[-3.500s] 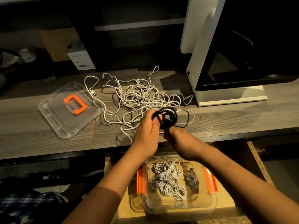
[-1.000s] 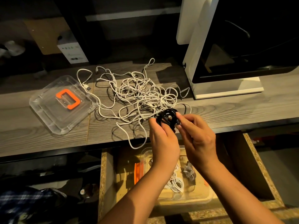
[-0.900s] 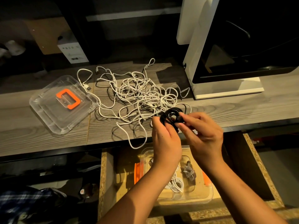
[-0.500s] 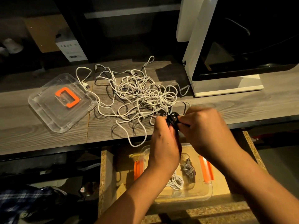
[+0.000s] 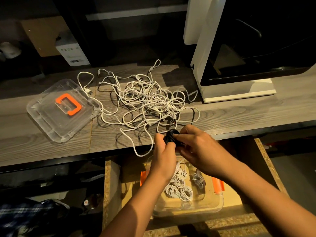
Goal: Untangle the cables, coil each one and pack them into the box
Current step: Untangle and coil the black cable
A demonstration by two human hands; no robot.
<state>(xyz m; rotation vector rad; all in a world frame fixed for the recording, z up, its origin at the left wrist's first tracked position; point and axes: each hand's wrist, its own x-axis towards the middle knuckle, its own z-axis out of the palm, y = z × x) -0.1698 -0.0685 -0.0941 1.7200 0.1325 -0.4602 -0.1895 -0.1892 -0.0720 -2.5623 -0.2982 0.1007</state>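
The small black cable coil [image 5: 171,136] is pinched by left hand [image 5: 164,155] and right hand [image 5: 196,147] at the table's [image 5: 239,117] front edge, clear plastic box [image 5: 221,205] below

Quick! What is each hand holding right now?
The left hand grips the black cable coil.
The right hand pinches that same coil.

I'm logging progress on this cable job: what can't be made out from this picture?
Head view, black cable coil: mostly covered by the left hand and right hand; its ends are hidden.
Head view, box: partly behind both forearms; number of coils inside unclear.
Head view, white tangle: too knotted to count cables.
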